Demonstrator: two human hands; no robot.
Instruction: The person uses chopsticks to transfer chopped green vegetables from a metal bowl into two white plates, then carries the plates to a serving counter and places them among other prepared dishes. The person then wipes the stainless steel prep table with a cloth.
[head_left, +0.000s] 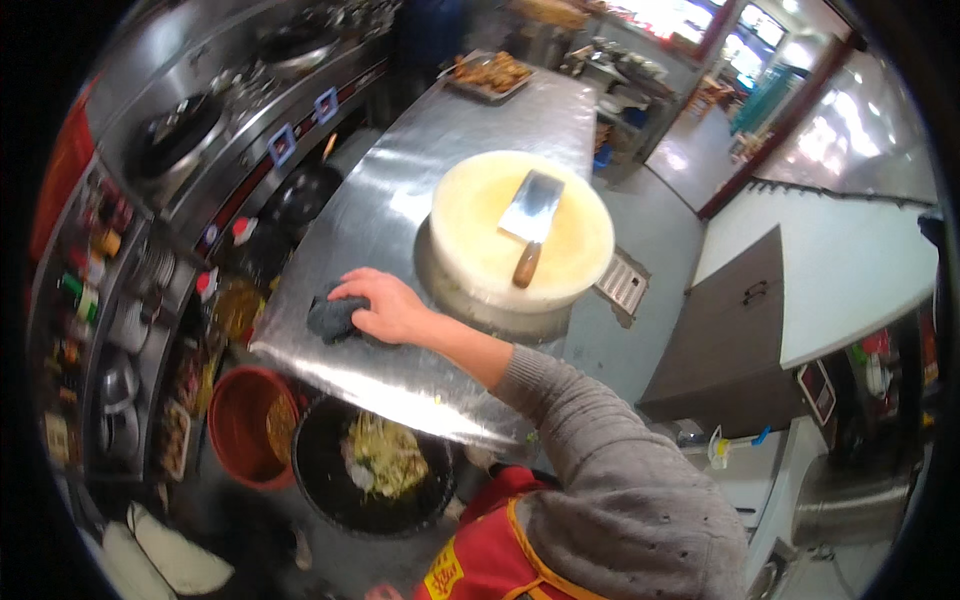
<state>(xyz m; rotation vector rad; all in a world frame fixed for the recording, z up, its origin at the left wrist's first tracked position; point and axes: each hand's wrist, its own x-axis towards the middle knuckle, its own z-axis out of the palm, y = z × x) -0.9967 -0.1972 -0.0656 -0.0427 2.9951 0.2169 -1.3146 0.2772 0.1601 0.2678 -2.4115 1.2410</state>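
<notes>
My right hand (386, 307) grips a dark, bunched cloth (330, 321) pressed on the stainless steel table (367, 202), near its left front corner. Right of the hand, a thick round chopping block (465, 217) stands on the table. On the block lies a cleaver (534, 206), its wooden handle towards me. At the bottom edge, a small sliver of what looks like my left hand (384, 592) shows; its fingers are cut off by the frame.
Below the table's front edge stand a black bin (322, 495) with vegetable scraps and a reddish-brown bucket (232, 427). A tray of browned food (489, 75) sits at the table's far end. Stove woks (176, 135) and shelves (112, 300) line the left. A floor drain grate (622, 283) lies right.
</notes>
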